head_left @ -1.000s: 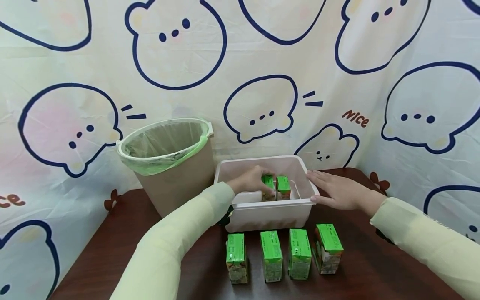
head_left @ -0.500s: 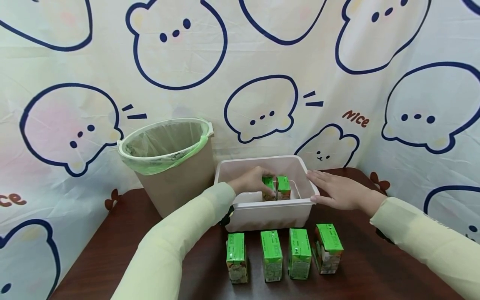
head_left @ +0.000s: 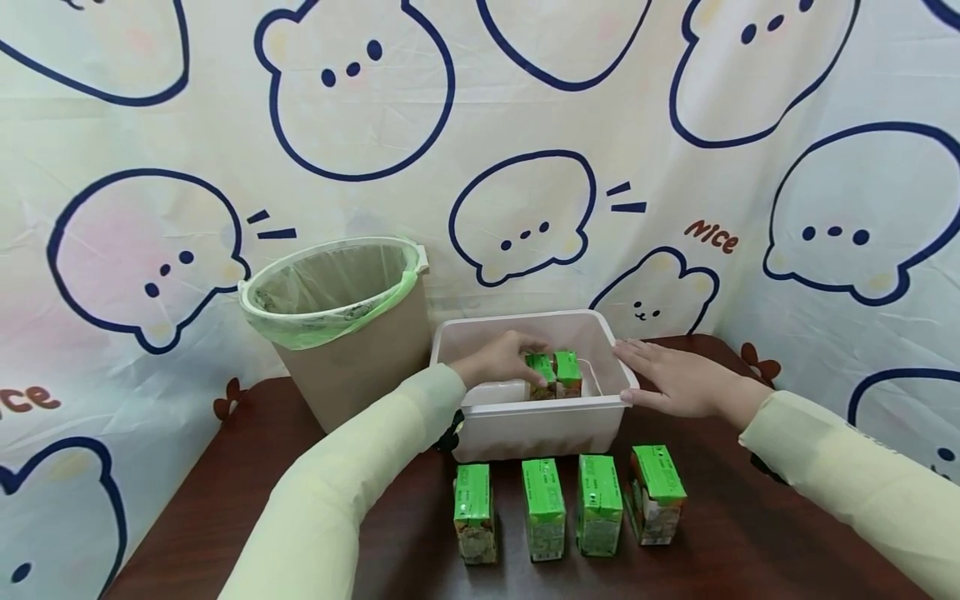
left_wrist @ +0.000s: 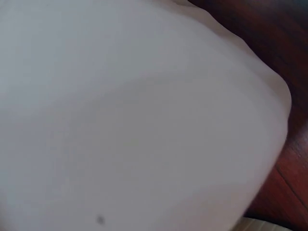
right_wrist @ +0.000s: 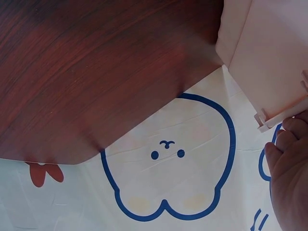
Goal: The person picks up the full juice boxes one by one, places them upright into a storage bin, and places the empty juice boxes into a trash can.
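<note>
My left hand (head_left: 501,360) reaches into a pale pink plastic bin (head_left: 540,432) and pinches a green-topped drink carton (head_left: 540,367) between thumb and fingers. A second such carton (head_left: 567,373) stands upright right beside it, on its right. My right hand (head_left: 671,379) rests on the bin's right rim with fingers extended; in the right wrist view those fingers (right_wrist: 288,137) lie along the rim. The bin's pale wall (left_wrist: 144,120) fills most of the left wrist view, where the left hand is hidden.
Several matching cartons stand in a row on the dark wood table (head_left: 405,533) before the bin, including the leftmost carton (head_left: 474,512) and the rightmost carton (head_left: 658,496). A brown trash can (head_left: 360,367) with a green liner stands left. A patterned curtain (head_left: 525,117) hangs behind.
The carton in my left hand has shifted slightly right, closing the narrow gap to the carton beside it. My right hand stays on the rim.
</note>
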A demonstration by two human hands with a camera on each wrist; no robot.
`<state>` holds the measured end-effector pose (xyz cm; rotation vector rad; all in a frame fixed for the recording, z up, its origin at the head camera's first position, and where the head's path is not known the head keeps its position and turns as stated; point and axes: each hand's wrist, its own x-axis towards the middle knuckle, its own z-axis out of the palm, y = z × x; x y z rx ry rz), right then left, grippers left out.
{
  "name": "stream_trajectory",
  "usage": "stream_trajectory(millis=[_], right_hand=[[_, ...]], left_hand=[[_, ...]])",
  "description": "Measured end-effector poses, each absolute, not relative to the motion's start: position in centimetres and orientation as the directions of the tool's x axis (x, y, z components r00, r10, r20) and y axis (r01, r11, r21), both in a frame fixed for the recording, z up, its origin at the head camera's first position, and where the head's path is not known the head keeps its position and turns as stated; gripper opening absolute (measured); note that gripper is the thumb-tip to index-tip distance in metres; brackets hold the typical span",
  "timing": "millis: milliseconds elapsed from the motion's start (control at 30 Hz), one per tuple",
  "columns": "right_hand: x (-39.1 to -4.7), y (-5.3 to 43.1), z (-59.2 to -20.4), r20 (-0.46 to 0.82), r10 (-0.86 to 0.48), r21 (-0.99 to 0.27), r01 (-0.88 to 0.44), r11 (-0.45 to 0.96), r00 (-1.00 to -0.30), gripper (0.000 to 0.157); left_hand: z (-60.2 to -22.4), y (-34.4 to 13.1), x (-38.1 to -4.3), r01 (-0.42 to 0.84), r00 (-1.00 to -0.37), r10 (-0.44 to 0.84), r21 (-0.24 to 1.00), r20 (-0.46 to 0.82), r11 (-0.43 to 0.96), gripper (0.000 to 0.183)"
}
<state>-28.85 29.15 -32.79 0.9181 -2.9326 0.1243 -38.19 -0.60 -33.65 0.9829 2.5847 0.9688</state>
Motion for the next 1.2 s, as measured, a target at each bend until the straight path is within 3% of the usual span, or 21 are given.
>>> stream_trajectory(millis=[500,1200], right_hand=[[-28.7,29.1,-32.7,0.080,-0.563,-0.061,-0.568,0.821,-0.822,0.085],[-28.8,29.2,-32.6,0.091,-0.571,-0.066,-0.577,0.814,-0.816,0.084]], left_hand=[[-31.2,-3.3,-36.7,0.500,-0.746,0.663,0.715,0.069,0.489,0.069],[-29.6,-8.9,-32.4,0.529,-0.733,0.631,0.797,0.254,0.293,0.056]])
